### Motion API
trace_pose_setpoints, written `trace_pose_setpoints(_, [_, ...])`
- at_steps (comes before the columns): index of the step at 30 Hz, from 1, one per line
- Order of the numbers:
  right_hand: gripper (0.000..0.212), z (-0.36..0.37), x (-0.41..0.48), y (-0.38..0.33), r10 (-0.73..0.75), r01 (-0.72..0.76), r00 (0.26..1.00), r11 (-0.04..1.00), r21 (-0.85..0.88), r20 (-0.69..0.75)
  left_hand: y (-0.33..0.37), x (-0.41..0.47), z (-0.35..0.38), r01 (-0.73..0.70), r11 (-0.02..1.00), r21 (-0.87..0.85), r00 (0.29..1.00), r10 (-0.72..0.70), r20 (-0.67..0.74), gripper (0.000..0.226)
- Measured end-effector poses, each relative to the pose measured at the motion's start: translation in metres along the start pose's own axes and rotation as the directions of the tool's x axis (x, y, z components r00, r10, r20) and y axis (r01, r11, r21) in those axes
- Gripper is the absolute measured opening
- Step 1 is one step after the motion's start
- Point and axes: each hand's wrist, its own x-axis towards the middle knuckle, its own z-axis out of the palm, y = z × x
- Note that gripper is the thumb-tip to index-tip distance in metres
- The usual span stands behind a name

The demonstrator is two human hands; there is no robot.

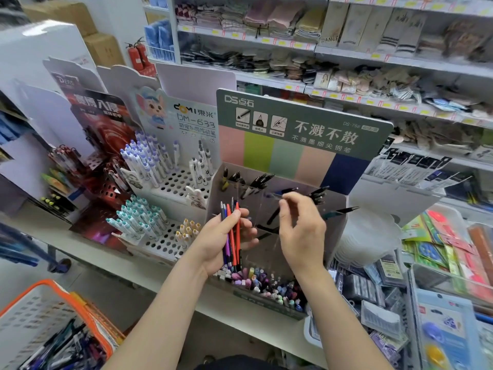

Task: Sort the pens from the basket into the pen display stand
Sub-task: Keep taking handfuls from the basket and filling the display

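Left hand (221, 241): fingers curled round a bundle of red, purple and blue plastic pens (232, 231), held upright just in front of the stand.
Right hand (301, 225): thumb and fingertips pinched a thin dark pen (289, 190), blurred, over the stand's middle compartments.
Stand: grey-green cardboard pen display stand (293, 134), dark pens in its upper slots.
Basket: white plastic basket with orange rim (53, 285), lower left, with loose pens inside.

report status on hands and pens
Left hand grips pen bunch. Right hand pinches one dark pen over stand. Basket low left, pens inside. Nothing blocking stand.
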Motion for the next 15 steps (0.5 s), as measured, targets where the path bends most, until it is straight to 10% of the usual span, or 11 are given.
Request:
trace_pose_setpoints(7, [0.020,0.007,-0.019,0.007,0.085,-0.022,0.973,0.959,-0.282,0.215,0.001,0.000,0.005,-0.013,0.994,0.105,0.999,0.010,0.034,0.020])
trace_pose_setpoints(15, [0.011,0.006,0.004,-0.038,0.323,-0.428,0.844,0.886,0.176,0.428,0.003,-0.007,0.008,-0.032,0.984,0.175,0.981,-0.002,0.192,0.028])
